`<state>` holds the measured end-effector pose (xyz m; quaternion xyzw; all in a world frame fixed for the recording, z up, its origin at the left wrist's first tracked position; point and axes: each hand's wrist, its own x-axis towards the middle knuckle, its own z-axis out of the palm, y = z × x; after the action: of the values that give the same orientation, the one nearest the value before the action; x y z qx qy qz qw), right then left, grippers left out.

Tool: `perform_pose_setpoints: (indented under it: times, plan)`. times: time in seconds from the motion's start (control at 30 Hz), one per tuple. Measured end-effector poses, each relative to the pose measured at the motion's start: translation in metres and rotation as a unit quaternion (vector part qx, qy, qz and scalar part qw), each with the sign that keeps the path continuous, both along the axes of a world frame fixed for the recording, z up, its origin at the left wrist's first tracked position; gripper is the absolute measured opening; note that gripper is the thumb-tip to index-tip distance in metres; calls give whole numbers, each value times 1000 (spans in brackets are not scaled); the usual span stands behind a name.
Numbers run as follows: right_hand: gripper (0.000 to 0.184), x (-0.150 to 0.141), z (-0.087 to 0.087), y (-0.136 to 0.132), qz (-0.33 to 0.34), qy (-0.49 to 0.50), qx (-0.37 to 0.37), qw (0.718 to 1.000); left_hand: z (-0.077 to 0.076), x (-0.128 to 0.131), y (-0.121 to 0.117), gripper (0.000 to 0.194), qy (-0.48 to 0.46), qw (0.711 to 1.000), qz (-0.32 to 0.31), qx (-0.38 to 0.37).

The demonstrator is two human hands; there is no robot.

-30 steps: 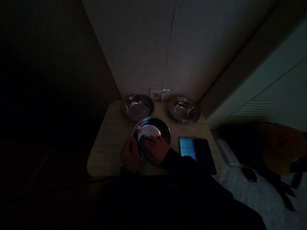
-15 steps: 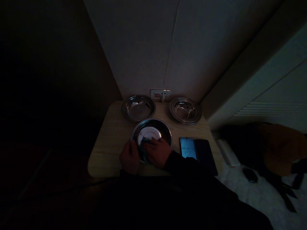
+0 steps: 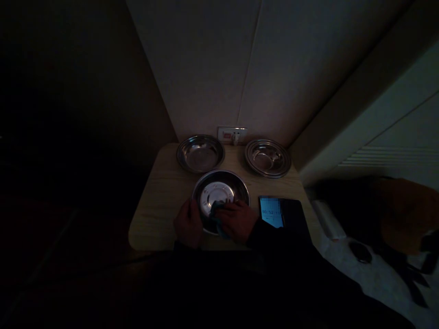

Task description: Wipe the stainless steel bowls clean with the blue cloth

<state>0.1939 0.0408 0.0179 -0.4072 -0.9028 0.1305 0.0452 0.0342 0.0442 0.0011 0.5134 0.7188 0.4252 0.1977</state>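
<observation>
A steel bowl (image 3: 209, 189) stands near the front of a small wooden table (image 3: 154, 205). My left hand (image 3: 188, 225) is closed on the bowl's left rim. Inside the bowl, my right hand (image 3: 236, 220) presses a bluish-green cloth (image 3: 216, 208) against the bottom. Its fingers point left and partly cover the cloth. Faint marks show on the bowl's flat bottom. The light is dim, so finer details of the fingers are lost.
Behind stand another steel bowl (image 3: 200, 155) at left and several nested ones (image 3: 267, 159) at right. A phone (image 3: 272, 212) in an open dark case lies right of my hand. A wall socket (image 3: 232, 135) holds a plug. Dark items lie on a white quilted surface (image 3: 346, 274).
My right hand has slid the cloth rightward within the bowl, baring more of its bottom. The left hand keeps its place on the rim. The whole view has shifted slightly.
</observation>
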Motion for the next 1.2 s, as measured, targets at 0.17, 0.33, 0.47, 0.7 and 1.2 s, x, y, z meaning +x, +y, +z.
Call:
perform_pose_setpoints:
  times: [0.17,0.33,0.47,0.7,1.2]
  plan:
    - [30,-3,4,4,-12,4,-1,1000,-2,4,2,29,-3,1000,-4,14]
    - [30,-11,4,7,-1,11,16,1000,-2,3,2,31,5,1000,3,26]
    - [29,3,0,-1,2,-9,-2,1000,-2,2,0,31,-1,1000,8,24]
    - [31,-12,-1,7,-21,27,19,999,0,3,4,29,16,999,2,35]
    - [22,10,16,-3,-42,-68,-30,996,-6,-5,2,33,5,999,-5,34]
